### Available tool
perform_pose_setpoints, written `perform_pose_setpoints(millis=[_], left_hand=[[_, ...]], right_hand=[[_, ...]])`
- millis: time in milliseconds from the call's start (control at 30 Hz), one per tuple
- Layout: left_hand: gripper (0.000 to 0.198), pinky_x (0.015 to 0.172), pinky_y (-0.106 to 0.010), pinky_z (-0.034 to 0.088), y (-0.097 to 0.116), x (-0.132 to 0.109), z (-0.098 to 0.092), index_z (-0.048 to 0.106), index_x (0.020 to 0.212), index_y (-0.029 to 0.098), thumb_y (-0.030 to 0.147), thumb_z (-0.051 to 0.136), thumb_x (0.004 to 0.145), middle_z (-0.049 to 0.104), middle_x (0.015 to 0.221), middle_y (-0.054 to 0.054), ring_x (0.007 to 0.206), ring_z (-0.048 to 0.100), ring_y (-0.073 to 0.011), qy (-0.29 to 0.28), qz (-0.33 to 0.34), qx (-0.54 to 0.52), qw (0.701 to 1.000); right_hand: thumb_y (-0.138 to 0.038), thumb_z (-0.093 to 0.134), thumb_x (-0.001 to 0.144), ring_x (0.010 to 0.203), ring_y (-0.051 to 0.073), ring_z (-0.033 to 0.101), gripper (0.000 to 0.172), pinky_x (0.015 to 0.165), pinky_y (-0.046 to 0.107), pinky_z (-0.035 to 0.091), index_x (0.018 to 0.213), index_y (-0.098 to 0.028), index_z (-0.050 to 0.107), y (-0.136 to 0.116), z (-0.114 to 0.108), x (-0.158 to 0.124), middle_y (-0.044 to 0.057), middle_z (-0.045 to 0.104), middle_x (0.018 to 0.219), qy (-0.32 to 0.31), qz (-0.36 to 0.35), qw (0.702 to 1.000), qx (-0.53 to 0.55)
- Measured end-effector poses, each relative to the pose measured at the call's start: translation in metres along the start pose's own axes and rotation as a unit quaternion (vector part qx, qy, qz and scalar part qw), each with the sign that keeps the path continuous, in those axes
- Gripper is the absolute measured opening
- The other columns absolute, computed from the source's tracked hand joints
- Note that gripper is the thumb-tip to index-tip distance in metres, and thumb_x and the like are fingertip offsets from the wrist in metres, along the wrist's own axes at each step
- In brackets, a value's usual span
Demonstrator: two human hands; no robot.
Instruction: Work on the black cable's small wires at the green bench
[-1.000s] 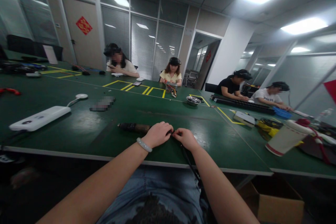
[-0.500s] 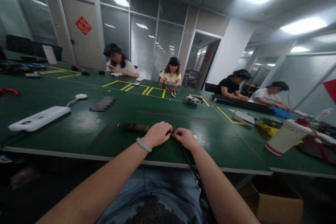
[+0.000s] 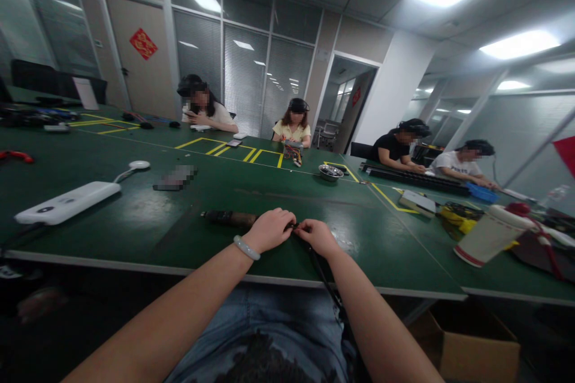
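"What's in front of you?"

"A dark tool, lying on the green table with its narrow metal tip pointing left."

"And your hands?"

"My left hand is curled closed over the tool's right end, a pale bracelet round the wrist. My right hand is just past that same end, thumb and finger pinched together on a black cable. The two hands nearly meet, and the bit between my fingertips is too small and dark to make out."

"Where does the cable go?"

"From under my right hand it runs towards me, right of the tool, and over the table's edge."

"Anything else near the tool?"

"Well to its left lies a long white device, joined by a short cord to a round white piece. Beyond the tool and to its left is a flat object, blurred out. A metal bowl stands beyond it to the right. Far to its right is a white cup with red bands."

"Anyone there?"

"Beyond the tool, across the table, sits a person in a yellow top, hands close to some wired parts."
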State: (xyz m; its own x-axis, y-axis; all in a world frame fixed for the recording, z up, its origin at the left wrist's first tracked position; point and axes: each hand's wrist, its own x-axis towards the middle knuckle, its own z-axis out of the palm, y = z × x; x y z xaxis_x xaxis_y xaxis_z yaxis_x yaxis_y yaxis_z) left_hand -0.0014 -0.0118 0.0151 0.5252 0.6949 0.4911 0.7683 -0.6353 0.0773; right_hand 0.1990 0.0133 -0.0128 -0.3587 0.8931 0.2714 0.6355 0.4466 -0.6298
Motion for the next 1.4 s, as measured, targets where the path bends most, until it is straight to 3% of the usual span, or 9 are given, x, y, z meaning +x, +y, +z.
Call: perform_pose_setpoints(millis=[1400], left_hand=[[0.012, 0.080, -0.031, 0.042, 0.0005, 0.0007, -0.0008, 0.059, 0.096, 0.023, 0.025, 0.052, 0.087, 0.062, 0.095, -0.004, 0.092, 0.053, -0.0188, -0.007, 0.010, 0.001, 1.000]], right_hand=[[-0.037, 0.061, 0.080, 0.069, 0.014, 0.059, 0.019, 0.063, 0.024, 0.042, 0.080, -0.020, 0.070, -0.0030, -0.0012, -0.0003, 0.000, 0.069, 0.076, 0.001, -0.005, 1.000, -0.006]])
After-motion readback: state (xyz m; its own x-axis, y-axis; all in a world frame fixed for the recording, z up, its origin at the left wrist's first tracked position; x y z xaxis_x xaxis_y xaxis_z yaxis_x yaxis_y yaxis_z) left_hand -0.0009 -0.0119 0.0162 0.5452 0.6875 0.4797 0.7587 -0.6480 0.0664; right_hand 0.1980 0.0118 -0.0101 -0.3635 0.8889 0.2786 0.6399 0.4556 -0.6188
